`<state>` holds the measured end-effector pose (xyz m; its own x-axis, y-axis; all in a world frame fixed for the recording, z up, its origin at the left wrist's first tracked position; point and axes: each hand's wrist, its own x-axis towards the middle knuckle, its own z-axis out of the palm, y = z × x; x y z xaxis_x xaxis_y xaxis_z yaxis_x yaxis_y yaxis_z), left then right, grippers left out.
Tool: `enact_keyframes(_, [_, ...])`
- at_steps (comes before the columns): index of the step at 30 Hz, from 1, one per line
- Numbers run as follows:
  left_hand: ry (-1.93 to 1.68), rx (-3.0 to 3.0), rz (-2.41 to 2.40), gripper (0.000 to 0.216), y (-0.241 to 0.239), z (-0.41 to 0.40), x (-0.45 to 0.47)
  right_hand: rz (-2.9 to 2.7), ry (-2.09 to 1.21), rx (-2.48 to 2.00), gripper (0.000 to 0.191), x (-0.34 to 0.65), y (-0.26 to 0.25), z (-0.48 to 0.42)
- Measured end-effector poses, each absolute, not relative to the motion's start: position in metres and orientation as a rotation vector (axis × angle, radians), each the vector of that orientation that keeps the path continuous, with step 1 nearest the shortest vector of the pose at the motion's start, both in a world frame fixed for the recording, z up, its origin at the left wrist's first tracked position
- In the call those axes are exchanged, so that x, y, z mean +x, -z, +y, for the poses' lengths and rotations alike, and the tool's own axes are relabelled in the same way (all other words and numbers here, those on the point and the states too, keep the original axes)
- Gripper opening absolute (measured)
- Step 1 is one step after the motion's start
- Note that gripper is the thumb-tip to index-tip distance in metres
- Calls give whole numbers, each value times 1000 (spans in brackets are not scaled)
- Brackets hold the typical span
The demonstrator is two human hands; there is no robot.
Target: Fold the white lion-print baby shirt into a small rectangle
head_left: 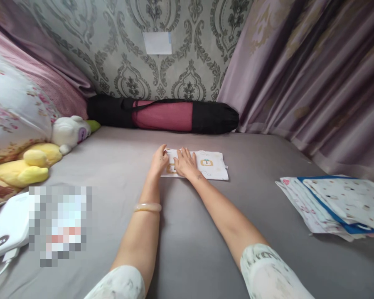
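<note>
A white folded cloth (216, 166) with a yellow-and-brown animal print and a small tag at its right edge lies on the grey bed sheet. My left hand (160, 161) is at the cloth's left end, fingers curled around that edge; the fingertips are partly hidden. On the left half of the cloth, my right hand (185, 162) lies flat with its fingers spread, covering part of the print. A pale bangle (147, 207) circles my left forearm.
Folded cloths (343, 203) are stacked at the right. A black-and-pink bag (162, 115) lies along the wall. Plush toys (34, 164) and a white power bank (11, 222) with a cable are at the left, near a pixelated item (65, 222). Curtains (286, 74) hang at the right.
</note>
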<state>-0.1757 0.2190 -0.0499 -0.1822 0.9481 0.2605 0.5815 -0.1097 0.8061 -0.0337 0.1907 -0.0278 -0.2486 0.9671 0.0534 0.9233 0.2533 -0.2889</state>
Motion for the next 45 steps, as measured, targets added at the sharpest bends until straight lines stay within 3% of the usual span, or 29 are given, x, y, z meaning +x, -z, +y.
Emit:
enact_keyframes(8, [-1284,1622,1862,46,55,223,-183,-2283,-204,-1753,58,-40,44,192])
enact_keyframes(18, [-1349,1554,1833,44,56,226,-187,-2285,-235,-1795,55,-49,28,191])
enact_keyframes(29, [-1428,1547,1905,41,47,223,-191,-2464,-255,-1533,56,-84,35,181])
enact_keyframes(38, [-1329,1671,1932,40,41,220,-180,-2434,-335,-1558,57,-58,20,177])
enact_keyframes(45, [-992,2229,1722,40,37,212,-136,-2271,-218,-1792,55,9,20,175])
